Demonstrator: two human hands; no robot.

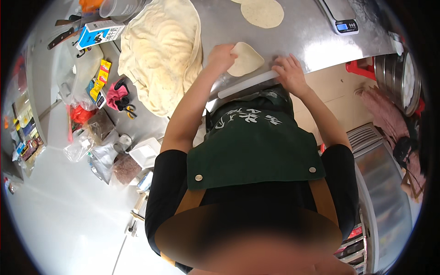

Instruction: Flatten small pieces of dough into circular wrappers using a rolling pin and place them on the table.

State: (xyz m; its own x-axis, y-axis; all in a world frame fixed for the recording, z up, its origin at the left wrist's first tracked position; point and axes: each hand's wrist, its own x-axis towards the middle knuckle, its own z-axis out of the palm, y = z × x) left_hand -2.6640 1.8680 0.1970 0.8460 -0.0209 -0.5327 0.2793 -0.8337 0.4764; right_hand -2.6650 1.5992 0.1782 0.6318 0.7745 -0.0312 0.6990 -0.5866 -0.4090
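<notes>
Dough (246, 60) lies on the surface (302, 30) between the hands; the left hand (221, 59) grips its edge; the right hand (290, 77) rests open on the pin (247, 85); rolling seems in hand, the next move calling for a small, even turn.

A food-business kitchen, by the look of it one that makes dough goods: a large mound of dough (160, 50) spreads over a steel worktop (302, 27), near flat dough rounds (263, 13) and a digital scale (344, 26). A rolling pin (245, 86) lies along the worktop's near edge, before a person in a dark green apron (256, 146) with white lettering. A milk carton (100, 34) and a knife (62, 38) sit at left; at right are a round metal pot (387, 75), possibly a steamer, and a long chest (385, 174).
</notes>
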